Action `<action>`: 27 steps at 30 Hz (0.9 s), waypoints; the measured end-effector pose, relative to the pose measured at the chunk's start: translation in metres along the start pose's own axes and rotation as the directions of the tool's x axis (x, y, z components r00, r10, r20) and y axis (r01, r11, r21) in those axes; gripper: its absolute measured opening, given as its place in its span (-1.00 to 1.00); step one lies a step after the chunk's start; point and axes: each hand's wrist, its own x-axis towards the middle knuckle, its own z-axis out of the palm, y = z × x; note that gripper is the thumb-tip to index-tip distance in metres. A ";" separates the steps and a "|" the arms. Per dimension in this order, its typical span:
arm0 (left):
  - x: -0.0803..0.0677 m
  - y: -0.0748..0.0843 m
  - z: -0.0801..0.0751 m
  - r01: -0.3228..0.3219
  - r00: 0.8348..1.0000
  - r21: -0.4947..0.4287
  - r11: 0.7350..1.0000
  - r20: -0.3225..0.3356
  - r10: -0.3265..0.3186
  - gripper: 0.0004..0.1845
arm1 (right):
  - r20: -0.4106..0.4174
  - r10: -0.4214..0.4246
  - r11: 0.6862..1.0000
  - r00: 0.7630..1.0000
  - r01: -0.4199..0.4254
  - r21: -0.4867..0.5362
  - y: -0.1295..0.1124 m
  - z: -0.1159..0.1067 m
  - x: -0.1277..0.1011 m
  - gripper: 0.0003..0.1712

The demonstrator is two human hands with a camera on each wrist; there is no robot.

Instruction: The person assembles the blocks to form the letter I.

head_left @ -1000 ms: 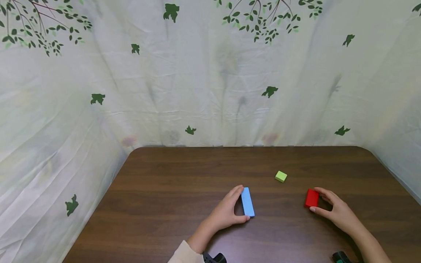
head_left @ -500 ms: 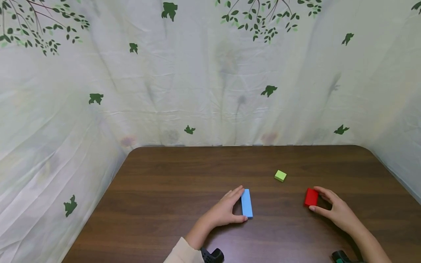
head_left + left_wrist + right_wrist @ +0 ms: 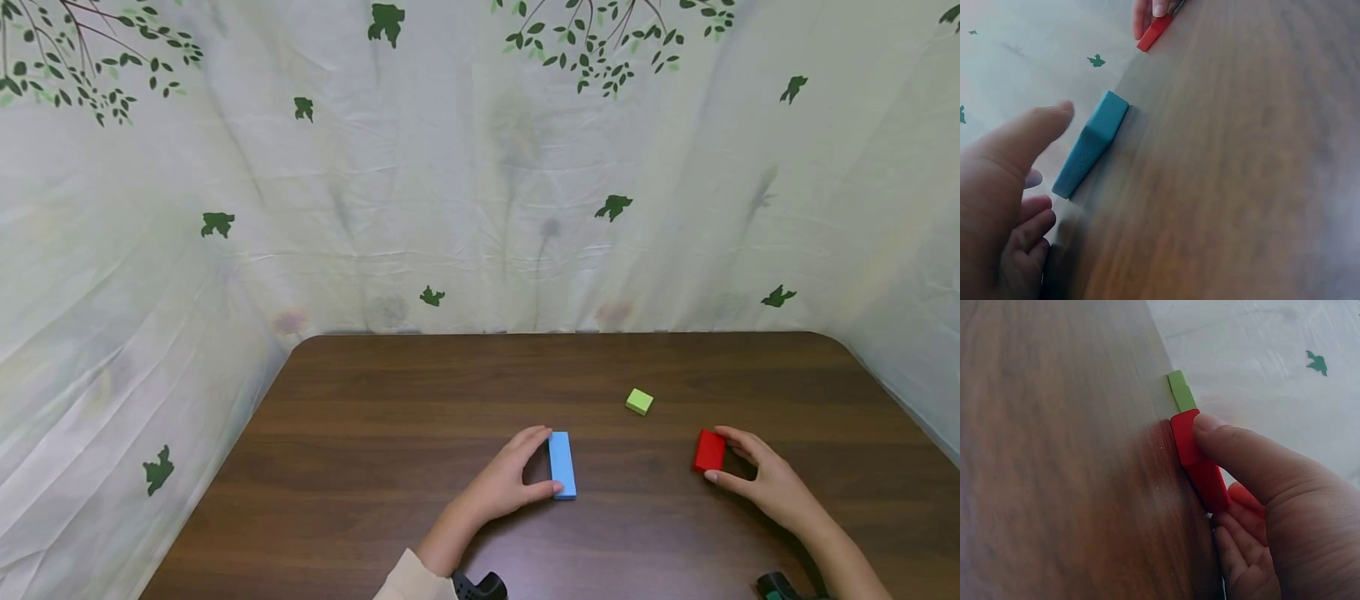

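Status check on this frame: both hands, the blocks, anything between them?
Left hand grips blue block end to end. Right hand pinches red block. Green block lies apart, untouched, beyond the gap; bare table between blue and red.

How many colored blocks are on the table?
3. The blue block lies by the left hand, the red block is in the right hand, and the green block sits alone behind them.
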 end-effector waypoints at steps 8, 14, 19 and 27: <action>-0.004 0.000 0.004 -0.017 0.998 0.047 0.999 -0.065 0.020 -0.33 | -0.045 -0.077 0.997 0.996 0.078 0.023 0.000 0.003 0.000 -0.20; -0.005 0.000 0.005 -0.027 0.997 0.080 0.996 -0.074 0.033 -0.37 | -0.077 -0.095 0.995 0.993 0.095 -0.004 0.000 0.006 0.000 -0.24; -0.005 0.000 0.006 -0.025 0.997 0.088 0.996 -0.074 0.032 -0.37 | -0.072 -0.036 0.999 0.997 0.036 0.003 -0.004 0.005 -0.001 -0.25; -0.006 0.000 0.006 -0.048 0.996 0.118 0.992 -0.072 0.057 -0.37 | -0.053 0.035 0.997 0.998 -0.031 0.071 -0.010 0.002 -0.001 -0.19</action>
